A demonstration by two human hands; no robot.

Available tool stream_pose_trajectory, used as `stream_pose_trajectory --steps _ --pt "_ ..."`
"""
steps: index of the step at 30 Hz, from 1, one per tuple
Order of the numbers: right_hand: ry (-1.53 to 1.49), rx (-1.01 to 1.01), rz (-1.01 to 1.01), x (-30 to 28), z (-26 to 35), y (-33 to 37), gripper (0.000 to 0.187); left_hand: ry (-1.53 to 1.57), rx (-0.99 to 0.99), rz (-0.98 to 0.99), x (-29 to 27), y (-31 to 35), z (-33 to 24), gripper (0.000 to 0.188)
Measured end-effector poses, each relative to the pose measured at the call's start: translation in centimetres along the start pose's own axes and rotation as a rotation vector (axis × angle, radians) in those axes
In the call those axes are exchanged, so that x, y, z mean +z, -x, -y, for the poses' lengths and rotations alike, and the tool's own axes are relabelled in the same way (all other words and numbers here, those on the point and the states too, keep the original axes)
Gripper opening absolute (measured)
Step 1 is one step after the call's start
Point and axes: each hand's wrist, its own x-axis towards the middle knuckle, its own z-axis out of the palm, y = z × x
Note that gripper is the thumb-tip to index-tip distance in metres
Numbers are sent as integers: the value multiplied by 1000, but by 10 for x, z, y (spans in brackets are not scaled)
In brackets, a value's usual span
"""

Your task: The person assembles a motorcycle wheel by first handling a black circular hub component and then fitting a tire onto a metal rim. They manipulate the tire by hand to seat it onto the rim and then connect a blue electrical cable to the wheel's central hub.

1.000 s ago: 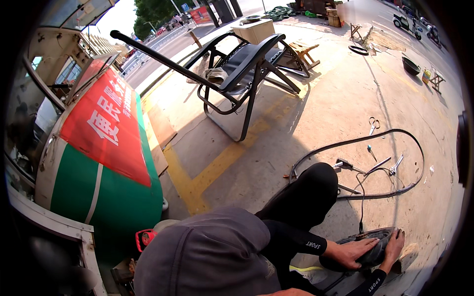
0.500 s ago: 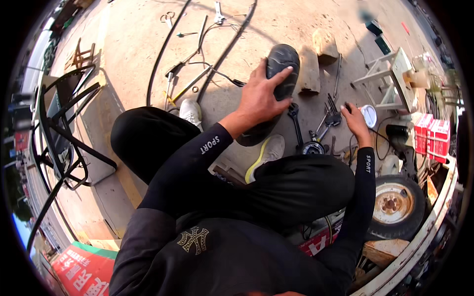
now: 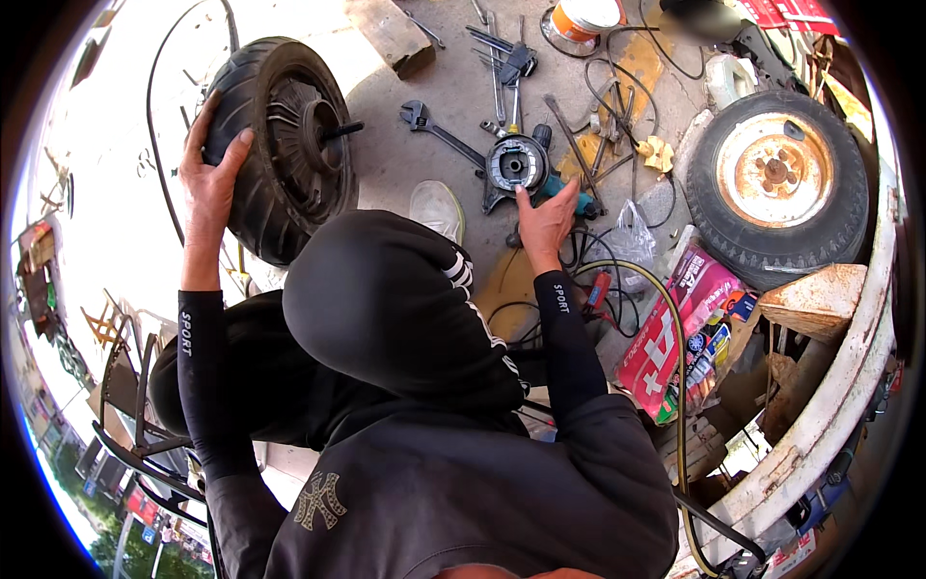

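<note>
My left hand (image 3: pixel 207 166) grips the tread of a small black motor wheel (image 3: pixel 297 145). The wheel stands upright, its finned hub and short axle facing right. My right hand (image 3: pixel 546 224) is open, fingers apart, the index fingertip at the lower rim of a round brake plate (image 3: pixel 516 166) lying on the ground. Whether that finger touches the plate or only hovers, I cannot tell. An adjustable wrench (image 3: pixel 446 133) lies left of the plate. A teal-bodied tool (image 3: pixel 569 193) lies partly hidden behind my right hand.
Beyond the plate are pliers (image 3: pixel 519 64), a wooden block (image 3: pixel 391 37) and a white-and-orange tub (image 3: pixel 584 17). Cables and a yellow plug (image 3: pixel 656 154) lie to the right. A rusty-rimmed wheel (image 3: pixel 775 183) and a pink-red box (image 3: pixel 675 309) stand near a white curved edge (image 3: pixel 772 502).
My view has swung to the right. The wheel now shows its hub side, my left hand still on its tread. My right hand has moved from beside the tools to the brake plate.
</note>
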Motion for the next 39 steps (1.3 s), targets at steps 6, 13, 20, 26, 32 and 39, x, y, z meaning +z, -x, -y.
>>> stream_pose_trajectory --steps 6,13,20,26,32,39 --pt "-122 163 373 24 -30 -56 56 103 64 -42 -1 4 19 70" --pt "-262 105 320 11 9 -72 50 23 114 -64 -11 12 31 73" --pt "244 -782 557 -78 221 -166 53 64 123 -105 -12 19 32 73" --pt "443 -685 768 -46 304 -156 60 92 93 -150 -13 12 34 84" --pt "-214 0 715 74 191 -103 55 89 54 -161 -4 14 37 91" --pt "-620 14 556 108 194 -36 44 91 61 -156 -3 23 39 91"
